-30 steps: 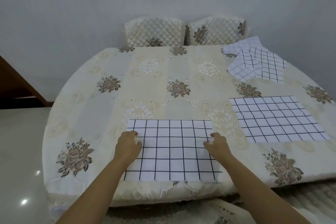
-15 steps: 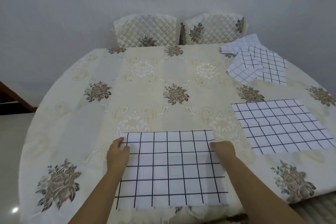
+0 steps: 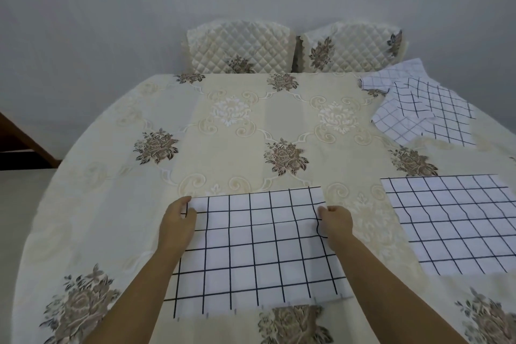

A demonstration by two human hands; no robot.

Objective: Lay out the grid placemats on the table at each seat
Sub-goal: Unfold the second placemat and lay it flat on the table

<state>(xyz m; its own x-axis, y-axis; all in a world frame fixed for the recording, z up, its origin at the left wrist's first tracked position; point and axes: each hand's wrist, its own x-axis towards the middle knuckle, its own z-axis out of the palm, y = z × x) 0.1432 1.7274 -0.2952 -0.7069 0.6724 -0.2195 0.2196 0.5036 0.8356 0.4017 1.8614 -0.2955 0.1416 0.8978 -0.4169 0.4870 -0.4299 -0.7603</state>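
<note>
A white placemat with a black grid lies flat on the round table right in front of me. My left hand pinches its far left corner and my right hand grips its far right edge, where the cloth buckles a little. A second grid placemat lies flat at the right. A loose pile of more grid placemats sits at the far right of the table.
The table wears a cream cloth with brown flower prints. Two quilted chair backs stand against the wall at the far side. A pale floor shows at the left.
Both hands have slid the near placemat away from the table's front edge, toward the middle. My view has come closer to the table. The other placemats have stayed put.
</note>
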